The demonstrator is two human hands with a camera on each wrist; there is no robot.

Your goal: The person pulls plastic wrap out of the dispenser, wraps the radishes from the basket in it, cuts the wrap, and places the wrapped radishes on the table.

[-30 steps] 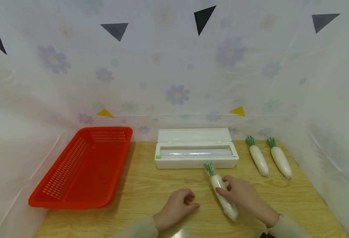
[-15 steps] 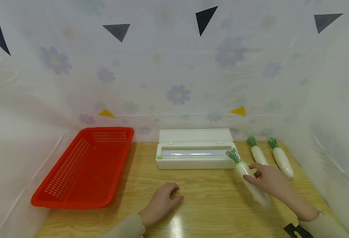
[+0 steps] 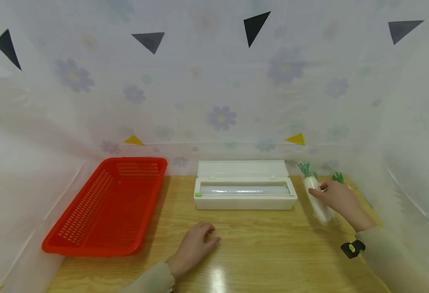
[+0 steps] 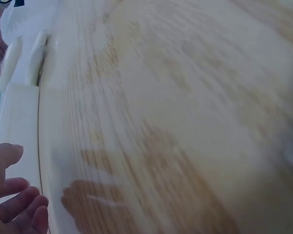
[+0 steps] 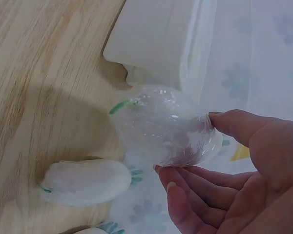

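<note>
Between the thumb and fingertips of my right hand (image 3: 342,199) is a white radish (image 3: 311,184) with green leaf stubs, wrapped in clear plastic film. It is held tilted at the right, just above the tabletop. The right wrist view shows the wrapped tail end of this radish (image 5: 161,126) pinched from one side. Two more radishes lie beneath and beside it: one radish (image 5: 88,183) and another radish (image 5: 93,230), mostly hidden in the head view. My left hand (image 3: 194,248) hovers low over the front middle of the table, fingers loosely curled, holding nothing.
A white cling film dispenser (image 3: 245,204) stands at the back middle, lid raised, with a film roll (image 3: 245,190) and green slider inside. At left sits a red plastic basket (image 3: 90,250). Patterned sheeting (image 3: 185,89) walls the table at the back and sides.
My right hand has carried the wrapped radish from in front of the dispenser to the right and back, over the other radishes. My left hand has drawn a little left.
</note>
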